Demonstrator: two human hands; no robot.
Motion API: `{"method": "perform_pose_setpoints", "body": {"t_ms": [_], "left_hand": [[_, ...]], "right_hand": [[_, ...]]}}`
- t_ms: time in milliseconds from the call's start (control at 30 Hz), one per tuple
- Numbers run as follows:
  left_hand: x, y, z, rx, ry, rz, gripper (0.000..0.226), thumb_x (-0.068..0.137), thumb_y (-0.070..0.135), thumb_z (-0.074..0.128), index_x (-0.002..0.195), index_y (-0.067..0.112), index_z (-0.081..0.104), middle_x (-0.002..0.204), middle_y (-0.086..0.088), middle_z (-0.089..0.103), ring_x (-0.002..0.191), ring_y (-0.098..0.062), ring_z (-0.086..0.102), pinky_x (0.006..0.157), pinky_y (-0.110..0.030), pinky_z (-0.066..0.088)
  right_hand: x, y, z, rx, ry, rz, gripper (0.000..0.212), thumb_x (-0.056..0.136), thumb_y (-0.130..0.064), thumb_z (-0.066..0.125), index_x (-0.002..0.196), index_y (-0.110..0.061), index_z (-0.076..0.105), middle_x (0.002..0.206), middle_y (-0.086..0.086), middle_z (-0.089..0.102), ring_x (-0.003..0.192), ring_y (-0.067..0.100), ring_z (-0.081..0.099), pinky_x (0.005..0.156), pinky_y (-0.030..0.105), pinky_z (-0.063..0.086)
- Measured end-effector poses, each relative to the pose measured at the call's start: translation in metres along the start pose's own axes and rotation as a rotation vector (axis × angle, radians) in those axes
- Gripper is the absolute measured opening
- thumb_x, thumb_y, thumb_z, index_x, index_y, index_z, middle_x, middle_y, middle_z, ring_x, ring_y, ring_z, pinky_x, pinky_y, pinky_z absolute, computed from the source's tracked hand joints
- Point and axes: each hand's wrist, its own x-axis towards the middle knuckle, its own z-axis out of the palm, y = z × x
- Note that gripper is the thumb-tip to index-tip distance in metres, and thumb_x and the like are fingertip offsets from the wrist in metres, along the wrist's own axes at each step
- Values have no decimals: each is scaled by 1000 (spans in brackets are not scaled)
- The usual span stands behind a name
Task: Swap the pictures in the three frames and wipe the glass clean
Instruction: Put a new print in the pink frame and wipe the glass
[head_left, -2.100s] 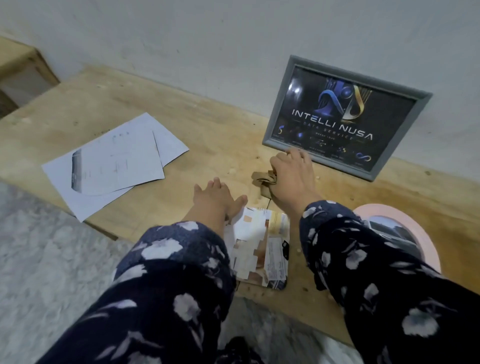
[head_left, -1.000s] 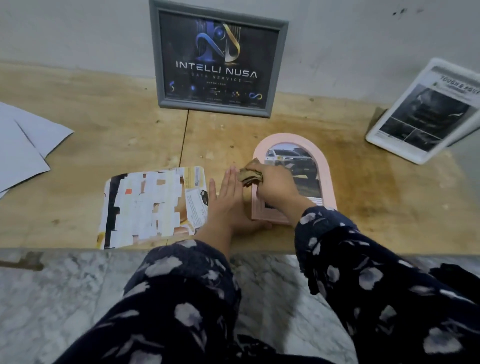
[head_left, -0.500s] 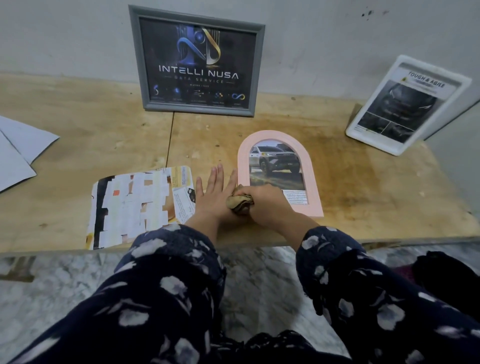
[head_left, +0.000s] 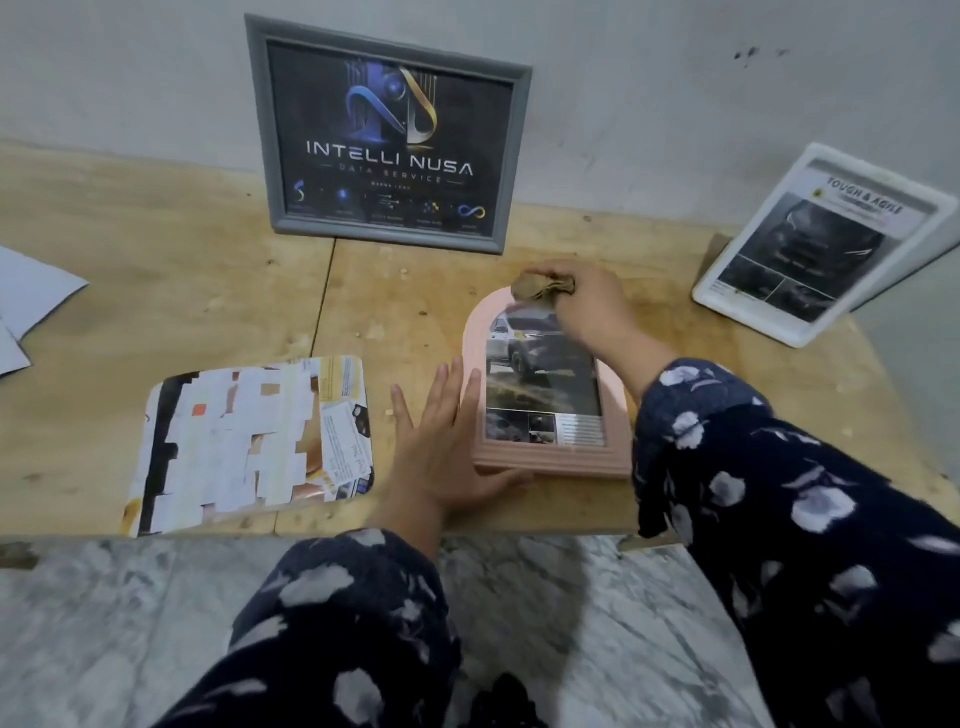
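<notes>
A pink arched frame (head_left: 550, 457) with a car picture lies flat on the wooden table (head_left: 156, 291). My right hand (head_left: 592, 304) grips a crumpled brown cloth (head_left: 540, 286) at the frame's arched top. My left hand (head_left: 441, 441) lies flat with straight fingers against the frame's left edge and near corner. A grey frame (head_left: 387, 135) with a dark logo picture leans on the wall behind. A white frame (head_left: 821, 244) with a car advert leans at the right.
A curled printed sheet (head_left: 249, 441) lies left of my left hand near the table's front edge. White papers (head_left: 31, 301) sit at the far left. Marble floor (head_left: 104, 623) shows below the table edge.
My right hand has carried the cloth from the grey frame to the pink frame, then from its lower end up to its arched top. My left hand shifted from the printed sheet to the pink frame's side.
</notes>
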Motion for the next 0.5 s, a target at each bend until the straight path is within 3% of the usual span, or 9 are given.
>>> {"method": "perform_pose_setpoints", "body": {"t_ms": [133, 233, 300, 500], "left_hand": [[5, 3, 0, 50, -12, -51, 129, 58, 98, 6, 152, 12, -12, 160, 2, -19, 147, -14, -16, 111, -66, -9], [6, 4, -2, 94, -16, -74, 128, 58, 98, 6, 152, 13, -17, 158, 5, -24, 146, -11, -18, 112, -64, -8], [6, 5, 1, 75, -6, -90, 128, 58, 97, 10, 152, 15, -17, 158, 8, -25, 146, -8, -19, 113, -63, -8], [6, 7, 3, 4, 75, -98, 125, 60, 97, 17, 155, 18, 5, 161, 10, -4, 148, -6, -2, 112, -64, -9]], "right_hand": [[40, 9, 22, -121, -1, -239, 47, 76, -15, 76, 121, -23, 66, 120, -1, 65, 110, 17, 58, 96, 27, 43], [44, 28, 47, -363, -166, -416, 39, 85, -6, 54, 121, -15, 67, 127, 9, 62, 121, 27, 54, 104, 32, 39], [45, 47, 57, -363, -238, -479, 48, 81, -11, 38, 120, -9, 67, 132, 14, 58, 127, 27, 51, 110, 34, 35], [60, 66, 54, -324, -257, -503, 58, 73, 5, 43, 124, -12, 64, 140, 10, 52, 134, 23, 44, 116, 32, 26]]}}
